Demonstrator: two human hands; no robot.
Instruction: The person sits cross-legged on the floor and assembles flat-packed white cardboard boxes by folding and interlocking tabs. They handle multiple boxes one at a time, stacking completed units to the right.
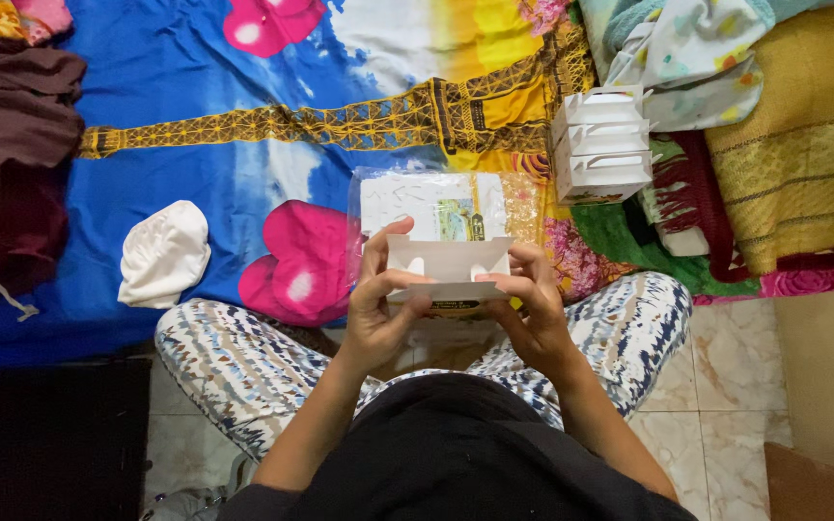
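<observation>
Head view. At the centre of the frame both hands are clamped on a small white cardboard box [448,265] that is only partly folded up. The left hand [378,309] pinches the box's left end, thumb up against its side wall, and the right hand [531,304] grips the right end, fingers curled over the near edge. Held that way, from both ends, the panel with two rounded cut-outs stays upright and facing the person, and the thin card keeps its shape, which it likely would not with one hand alone.

Just behind the box, lying on the bed, is a clear plastic packet [431,203] of flat white card sheets, with a small yellow-green printed label at its lower right corner. It sits within easy reach.

To the upper right of centre a stack of finished white boxes [600,145] stands one upon another, tabs showing, out of the way of the hands.

The bed carries a blue bedsheet [176,87] with a gold tower print and pink hearts. A rolled white cloth [164,253] lies at left of centre, dark maroon clothes [7,145] are piled at the upper left, and folded blankets [803,164] in gold and green sit at the right. The person's knees, in patterned trousers [234,357], rest against the bed's edge over a tiled floor [726,367].
</observation>
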